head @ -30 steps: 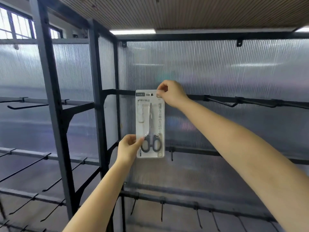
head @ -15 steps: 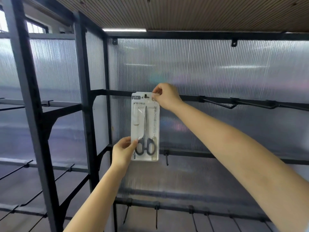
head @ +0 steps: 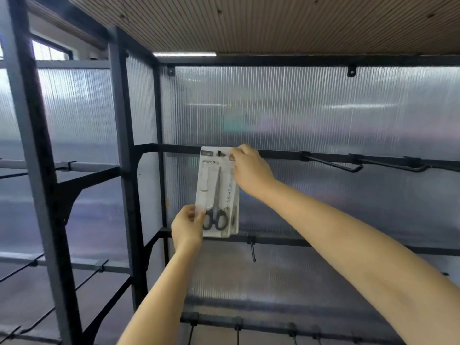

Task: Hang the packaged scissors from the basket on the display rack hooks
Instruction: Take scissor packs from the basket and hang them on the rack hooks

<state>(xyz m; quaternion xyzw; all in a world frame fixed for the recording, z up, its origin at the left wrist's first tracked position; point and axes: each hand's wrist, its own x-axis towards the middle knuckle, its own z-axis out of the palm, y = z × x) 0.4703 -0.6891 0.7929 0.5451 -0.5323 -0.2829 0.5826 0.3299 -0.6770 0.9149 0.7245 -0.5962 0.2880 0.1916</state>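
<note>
A white blister pack of black-handled scissors (head: 217,192) hangs upright against the upper crossbar of the display rack (head: 281,154). A black hook tip (head: 220,153) shows through the hole at the pack's top. My right hand (head: 249,168) pinches the pack's top right corner at the bar. My left hand (head: 188,226) pinches its lower left edge, thumb on the front beside the scissor handles. A second pack seems to sit just behind it, its edge showing at the lower right. The basket is out of view.
Two bare black hooks (head: 333,164) (head: 395,165) stick out from the same bar to the right. A lower bar carries a short hook (head: 252,251), and more hooks line the bottom bar (head: 239,324). Ribbed translucent panels back the rack. Another rack bay stands at the left (head: 62,168).
The view has shifted slightly, so the pack sits a little lower in frame. The hook tip now shows through the pack's hole. Both hands keep their hold.
</note>
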